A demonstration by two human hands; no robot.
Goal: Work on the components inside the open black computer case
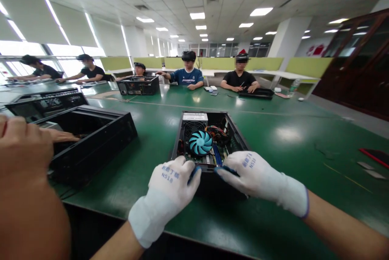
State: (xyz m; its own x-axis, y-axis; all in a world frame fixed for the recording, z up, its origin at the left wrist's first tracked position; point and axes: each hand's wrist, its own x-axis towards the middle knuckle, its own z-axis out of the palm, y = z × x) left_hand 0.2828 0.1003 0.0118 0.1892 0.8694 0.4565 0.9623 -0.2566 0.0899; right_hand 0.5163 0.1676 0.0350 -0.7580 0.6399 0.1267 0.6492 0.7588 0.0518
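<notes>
An open black computer case lies on the table in front of me, its inside facing up. Within it show a blue-bladed fan, a power supply at the far left corner, bundled cables and blue memory slots. My left hand, in a white glove with blue fingertips, is closed over the near left edge of the case. On the near right edge, my right hand, gloved alike, has its thumb on the front and its fingers bent over the rim. The fingertips are partly hidden.
The green table runs far back. At left, a co-worker's bare arm reaches toward another open case. Across sit several people, with a third case and a black panel. A red-edged dark object lies right.
</notes>
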